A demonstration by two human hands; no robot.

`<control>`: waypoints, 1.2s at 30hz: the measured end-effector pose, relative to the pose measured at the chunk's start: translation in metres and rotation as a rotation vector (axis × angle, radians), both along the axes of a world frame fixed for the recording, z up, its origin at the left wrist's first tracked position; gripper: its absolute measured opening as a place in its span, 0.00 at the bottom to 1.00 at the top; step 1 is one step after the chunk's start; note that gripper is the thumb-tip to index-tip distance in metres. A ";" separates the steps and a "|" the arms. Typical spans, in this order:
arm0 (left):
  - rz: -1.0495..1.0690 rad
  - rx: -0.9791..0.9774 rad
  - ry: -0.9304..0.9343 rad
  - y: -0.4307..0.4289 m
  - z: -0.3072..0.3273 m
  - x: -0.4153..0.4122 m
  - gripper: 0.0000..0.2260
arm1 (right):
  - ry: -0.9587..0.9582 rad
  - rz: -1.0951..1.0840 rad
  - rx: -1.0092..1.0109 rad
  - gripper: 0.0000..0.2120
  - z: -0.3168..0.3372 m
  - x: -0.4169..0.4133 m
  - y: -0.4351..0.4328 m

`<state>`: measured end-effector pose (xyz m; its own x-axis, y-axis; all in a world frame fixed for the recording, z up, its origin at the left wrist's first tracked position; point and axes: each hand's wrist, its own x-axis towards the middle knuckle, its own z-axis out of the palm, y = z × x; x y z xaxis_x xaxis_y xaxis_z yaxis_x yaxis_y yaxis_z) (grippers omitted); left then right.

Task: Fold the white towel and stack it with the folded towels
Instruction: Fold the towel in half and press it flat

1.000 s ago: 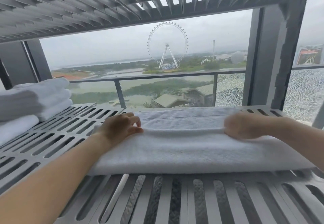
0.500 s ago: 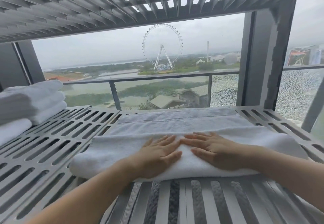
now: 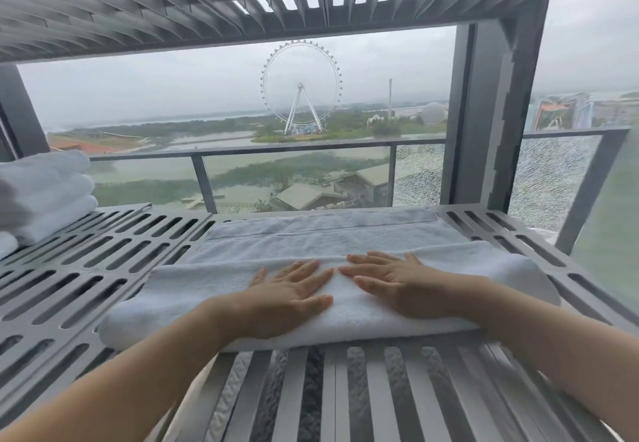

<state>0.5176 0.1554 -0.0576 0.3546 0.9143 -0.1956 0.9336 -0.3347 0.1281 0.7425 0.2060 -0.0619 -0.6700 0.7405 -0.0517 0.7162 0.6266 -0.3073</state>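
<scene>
White towel (image 3: 345, 244) is lying folded. We are pressing our left hand (image 3: 287, 298) and right hand (image 3: 404, 289) flat on it.

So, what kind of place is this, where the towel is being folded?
Probably a hotel or resort room on a high floor. A stack of folded towels lies on a slatted metal rack, a glass railing runs outside, and a Ferris wheel shows far off beyond water.

The folded towels (image 3: 45, 196) run off the left edge.
</scene>
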 end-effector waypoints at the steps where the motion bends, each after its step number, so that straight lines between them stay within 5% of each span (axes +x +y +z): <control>1: 0.010 -0.023 0.022 0.004 0.003 0.003 0.26 | 0.022 -0.015 -0.014 0.22 0.002 0.002 0.001; 8: 0.053 0.162 -0.046 0.046 0.016 0.045 0.28 | 0.038 -0.251 0.061 0.22 0.027 0.051 0.030; 12: 0.032 0.233 -0.122 0.064 0.017 0.055 0.24 | -0.034 -0.304 0.176 0.13 0.035 0.073 0.051; 19: -0.071 0.416 -0.182 0.085 0.014 0.074 0.14 | 0.074 -0.213 0.395 0.30 0.028 0.090 0.060; 25: -0.025 0.419 -0.129 0.088 -0.001 0.075 0.13 | -0.110 -0.276 0.271 0.28 0.024 0.087 0.068; 31: -0.053 0.441 -0.131 0.086 -0.004 0.074 0.14 | -0.210 -0.216 0.420 0.22 0.029 0.074 0.054; 36: -0.053 0.409 -0.185 0.083 -0.005 0.073 0.14 | -0.110 -0.152 0.136 0.30 0.011 0.059 0.025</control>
<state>0.5906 0.2385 -0.0630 0.3985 0.8828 0.2489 0.8874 -0.4396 0.1386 0.8017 0.2307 -0.0513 -0.5463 0.8375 -0.0107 0.8299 0.5395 -0.1425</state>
